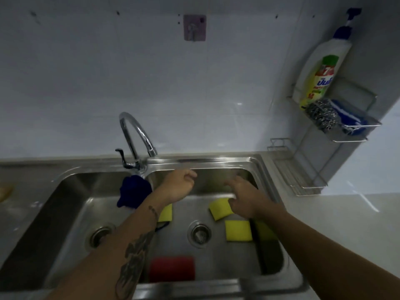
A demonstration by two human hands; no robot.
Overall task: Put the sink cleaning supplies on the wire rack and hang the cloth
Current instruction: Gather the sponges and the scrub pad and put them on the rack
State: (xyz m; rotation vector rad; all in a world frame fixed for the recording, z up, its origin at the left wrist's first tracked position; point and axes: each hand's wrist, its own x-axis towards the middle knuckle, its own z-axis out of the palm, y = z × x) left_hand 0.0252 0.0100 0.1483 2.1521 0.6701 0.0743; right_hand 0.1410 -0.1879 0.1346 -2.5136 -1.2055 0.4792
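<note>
Both my hands hang over the right sink basin [218, 165]. My left hand [178, 186] is loosely curled and holds nothing. My right hand [240, 198] has its fingers spread just above a yellow sponge [219, 207], empty. Two more yellow sponges [238, 230] [165, 213] and a red sponge [172, 269] lie on the basin floor. A dark blue cloth [134, 191] is draped over the divider between the basins. The wire rack [348, 139] on the right wall carries a dish soap bottle [322, 70], a steel scourer [322, 114] and a blue-and-white item [346, 114].
The chrome faucet [136, 135] arches over the divider, behind the cloth. A pink wall hook [194, 27] is stuck to the tiles above. A lower wire shelf [303, 180] sits on the counter at the right. The left basin [65, 213] has only its drain.
</note>
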